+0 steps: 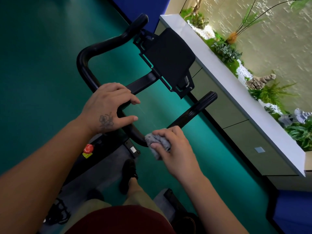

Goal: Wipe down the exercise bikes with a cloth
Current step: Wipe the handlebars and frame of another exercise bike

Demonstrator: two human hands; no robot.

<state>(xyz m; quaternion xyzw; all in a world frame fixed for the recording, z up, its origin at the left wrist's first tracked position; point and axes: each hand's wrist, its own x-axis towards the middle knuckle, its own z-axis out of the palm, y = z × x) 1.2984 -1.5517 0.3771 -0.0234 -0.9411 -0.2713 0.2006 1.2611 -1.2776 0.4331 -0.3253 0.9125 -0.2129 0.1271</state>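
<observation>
You are wiping the black, curved, padded handlebar [84, 65] of the exercise bike, and the crumpled grey cloth [157, 142] is sitting at its near bend, where the right-side grip begins rising toward the planter.

Your right hand [170, 146] is pinching the cloth between curled fingers and thumb, bunching it against the bar. For a good pass, you are better off wrapping the cloth right round the tube rather than dabbing with a wad, so the underside gets cleaned too.

Your left hand [108, 107] is resting on the bar farther along, its fingers lying straight and slightly parted over the top and the thumb stretched out beneath, not closing round it. It is bracing the bike well; press down a little there so the handlebar is not swinging while you are rubbing.

The right-side grip, up to its rounded end [209, 97], looks like the natural stretch to follow. Mind the black console screen [170, 59] mounted just beyond; a gentler touch is probably wiser there. The red round knob [88, 148] on the frame below is waiting too.
</observation>
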